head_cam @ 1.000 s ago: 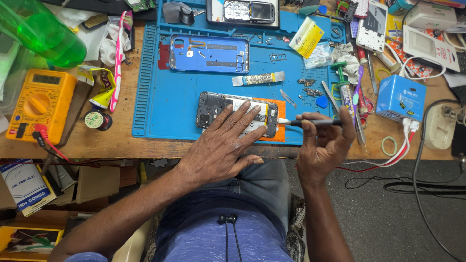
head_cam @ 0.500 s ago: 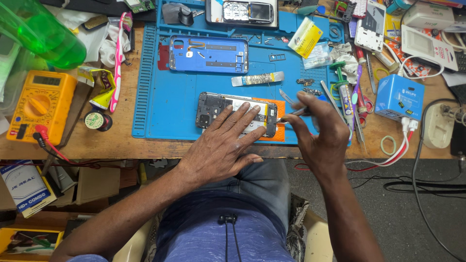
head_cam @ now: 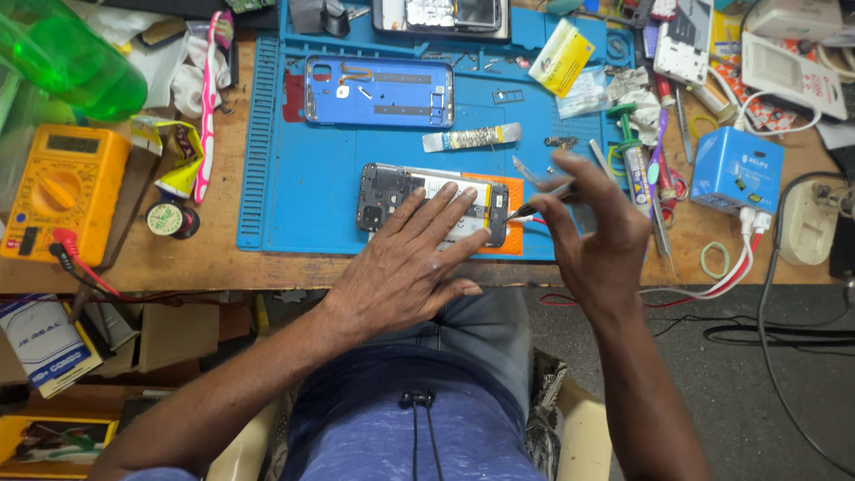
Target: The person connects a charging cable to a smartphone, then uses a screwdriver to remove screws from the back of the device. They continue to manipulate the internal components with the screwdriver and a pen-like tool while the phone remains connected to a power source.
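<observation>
Right at the front edge of the worktop, two hands are busy over one opened phone that lies on the blue mat. The left hand is spread flat with its fingers released, pressing down on the phone's right half and holding nothing. The right hand pinches a thin tool between thumb and fingertips; its tip meets the phone's right end, above a small orange pad that shows under that end. Whether the tool is tweezers or a fine driver is hard to tell from this view.

One blue phone frame lies on the mat toward the back, well apart from the opened phone, and one more phone sits at the mat's back edge. Between frame and opened phone lies one small strip.

At the left edge of the worktop stands one yellow meter, with one small round reel just beside it. One green bottle occupies the back left corner, and one pink toothbrush lies lengthwise beside the mat's left edge. Near the right edge sits one small blue box, with loose hand tools between it and the mat.
</observation>
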